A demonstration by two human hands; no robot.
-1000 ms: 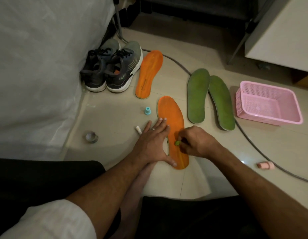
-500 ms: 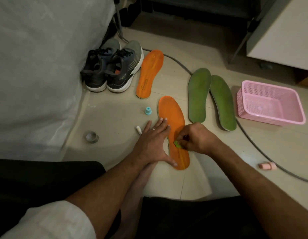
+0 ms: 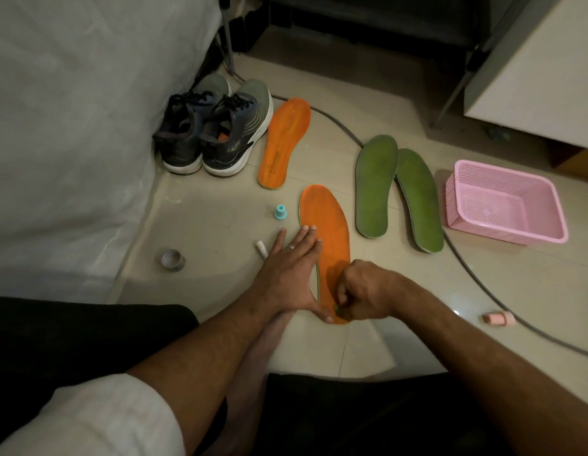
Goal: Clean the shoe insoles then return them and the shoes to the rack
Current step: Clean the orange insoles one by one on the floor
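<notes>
Head view, looking down at a pale tiled floor (image 3: pixel 401 291). Pink plastic basket (image 3: pixel 506 202) at right, perforated mesh walls, rectangular, nothing visible inside. Pair of dark grey sneakers (image 3: pixel 217 126) side by side against a white cloth-draped edge (image 3: pixel 72 126), white soles, black laces; an orange patch shows inside the right-hand shoe's opening, hard to tell what it is. Far orange insole (image 3: pixel 284 143) lies just beside the shoes, ribbed underside up, faint print near the heel, unreadable. Two green insoles (image 3: pixel 398 189) lie side by side, fabric tops dull and matted, inner edges touching. Near orange insole (image 3: pixel 329 245) lies flat in front of the person. Left hand (image 3: pixel 292 268) is spread flat, palm down, fingers pressing the insole's left edge, ring on one finger. Right hand (image 3: pixel 365 291) is clenched over the heel end, pinching a small green object (image 3: pixel 336 309) mostly hidden by the fingers; what it is cannot be made out. Small teal cap-like piece (image 3: pixel 280 212) stands beside the insole's toe. White stubby tube (image 3: pixel 261 249) is partly covered by the left hand. Tape roll (image 3: pixel 172 259) lies near the cloth. Pink cylinder (image 3: pixel 499 318) lies next to a grey cable (image 3: pixel 467 268) running across the floor, cut off at the right.
</notes>
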